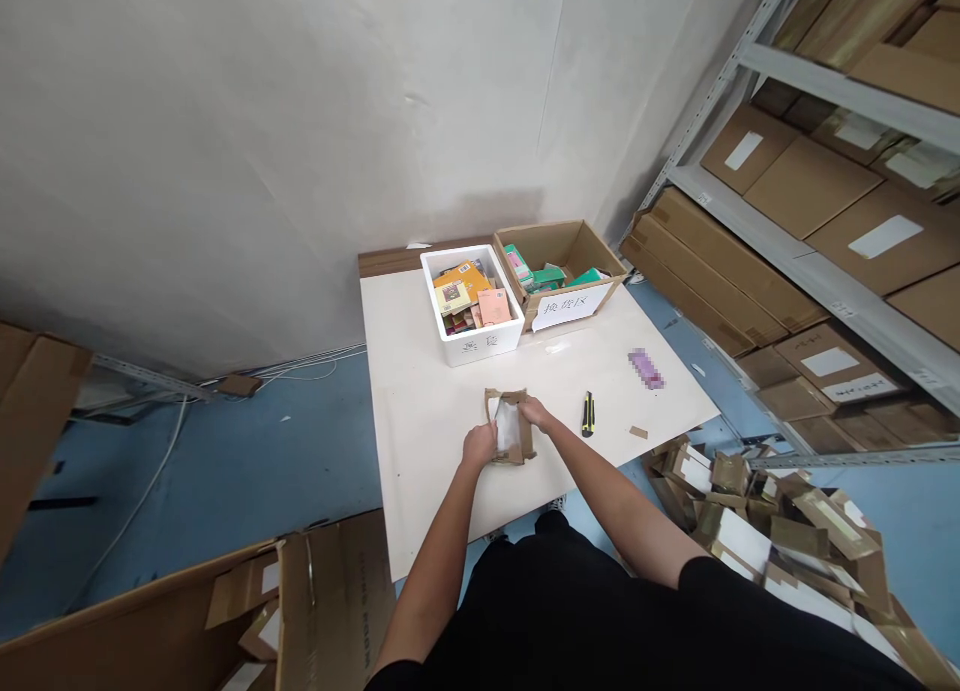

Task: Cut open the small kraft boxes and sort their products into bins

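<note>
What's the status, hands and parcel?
Left hand and right hand both hold the torn cardboard parcel on the table. Utility knife lies apart, right side.

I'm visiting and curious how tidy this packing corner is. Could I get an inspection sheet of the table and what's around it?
Surface: white table, set against the wall.
Job's things: opened cardboard packet with white contents, on the table.
Clutter: utility knife, cardboard scrap and purple item to the right; white bin and labelled cardboard box of small packs at the back.
Hands: left hand and right hand both hold the packet.
Cables: white cable on the floor by the wall.
Surroundings: shelves of cartons at right; pile of torn cardboard beneath them.
</note>
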### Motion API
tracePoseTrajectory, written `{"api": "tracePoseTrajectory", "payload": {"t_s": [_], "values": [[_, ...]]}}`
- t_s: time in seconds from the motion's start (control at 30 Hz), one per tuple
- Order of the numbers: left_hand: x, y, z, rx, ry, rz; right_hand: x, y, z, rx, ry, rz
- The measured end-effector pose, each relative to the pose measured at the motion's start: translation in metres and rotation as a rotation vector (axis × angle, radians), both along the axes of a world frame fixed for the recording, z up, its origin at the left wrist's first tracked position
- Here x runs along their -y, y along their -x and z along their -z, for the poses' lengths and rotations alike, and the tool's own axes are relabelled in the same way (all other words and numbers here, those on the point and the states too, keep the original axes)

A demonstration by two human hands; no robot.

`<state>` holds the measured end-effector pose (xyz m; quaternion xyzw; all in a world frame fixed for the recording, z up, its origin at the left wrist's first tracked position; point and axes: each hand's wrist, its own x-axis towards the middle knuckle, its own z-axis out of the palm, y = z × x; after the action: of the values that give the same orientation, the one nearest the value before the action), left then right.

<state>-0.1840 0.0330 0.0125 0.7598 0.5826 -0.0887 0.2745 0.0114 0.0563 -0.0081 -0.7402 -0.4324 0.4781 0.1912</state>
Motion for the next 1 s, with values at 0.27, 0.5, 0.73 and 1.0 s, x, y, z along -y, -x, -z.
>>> {"api": "tracePoseTrajectory", "payload": {"t_s": [0.27, 0.5, 0.73, 1.0], "values": [[-0.012, 0.019, 0.000, 0.019, 0.044, 0.047, 0.023, -0.014, 0.022, -0.282, -0.091, 0.201], [-0.037, -0.023, -0.003, -0.051, -0.069, -0.132, 0.018, -0.011, 0.048, -0.065, -0.222, 0.140], [-0.087, -0.073, 0.010, -0.045, -0.045, -0.210, 0.014, -0.006, 0.055, 0.074, -0.236, 0.036], [-0.094, -0.016, 0.010, 0.151, -0.045, -0.140, 0.015, -0.011, 0.056, 0.047, -0.233, 0.049]]}}
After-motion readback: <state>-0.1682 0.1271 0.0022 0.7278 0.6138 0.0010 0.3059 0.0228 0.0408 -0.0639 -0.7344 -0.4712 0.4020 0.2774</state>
